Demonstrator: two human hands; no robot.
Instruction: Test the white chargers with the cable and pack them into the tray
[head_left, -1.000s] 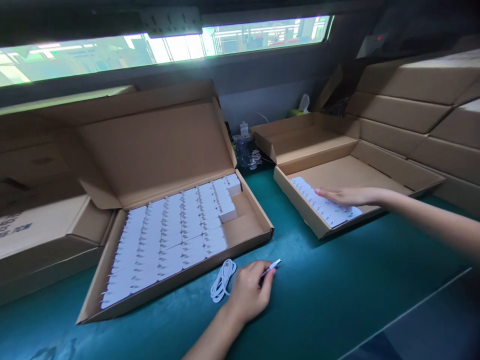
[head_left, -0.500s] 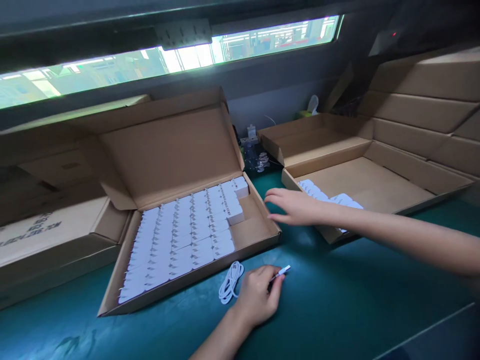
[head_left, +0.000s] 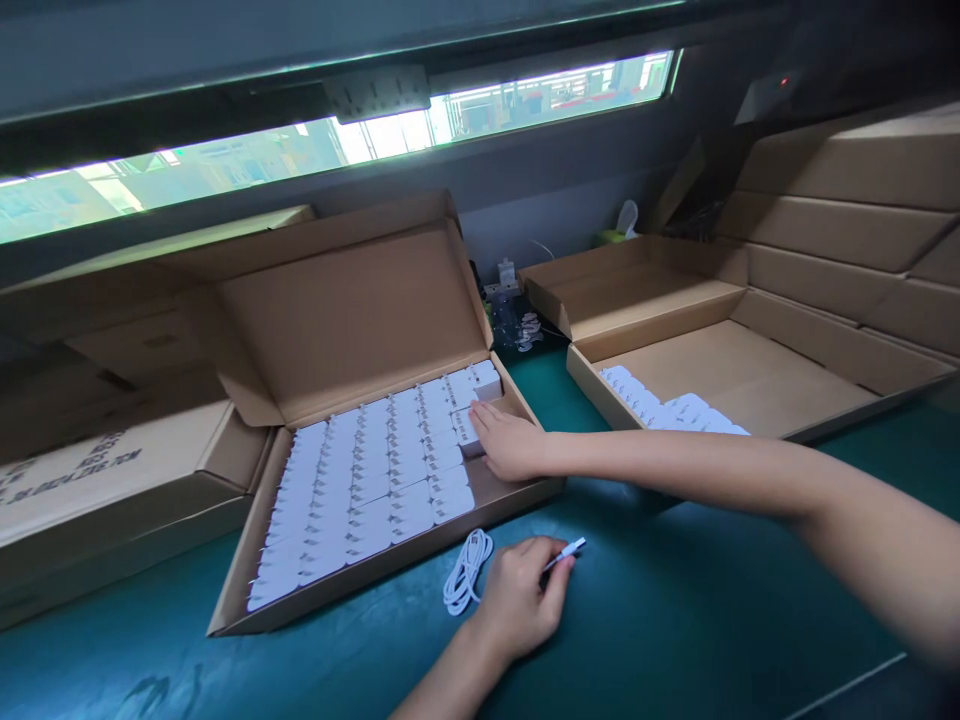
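My left hand (head_left: 521, 598) rests on the green table (head_left: 637, 620), pinched on the plug end of a white cable (head_left: 465, 572) whose coil lies just to its left. My right hand (head_left: 506, 440) reaches across into the open cardboard box (head_left: 517, 490) on the left, fingers closing round a white charger (head_left: 466, 430) at the right end of the rows of white chargers (head_left: 360, 480). A second open cardboard box (head_left: 750, 375) on the right holds a short row of white chargers (head_left: 667, 408) along its near left side.
Closed cardboard boxes (head_left: 840, 200) are stacked at the right, and more flat boxes (head_left: 97, 470) lie at the left. Small clear and white items (head_left: 517, 320) sit between the two open boxes against the wall. A long window (head_left: 300, 150) runs above.
My right hand left the right box and crossed leftwards into the left box, onto a charger at the row's end. The left hand kept its hold on the cable plug.
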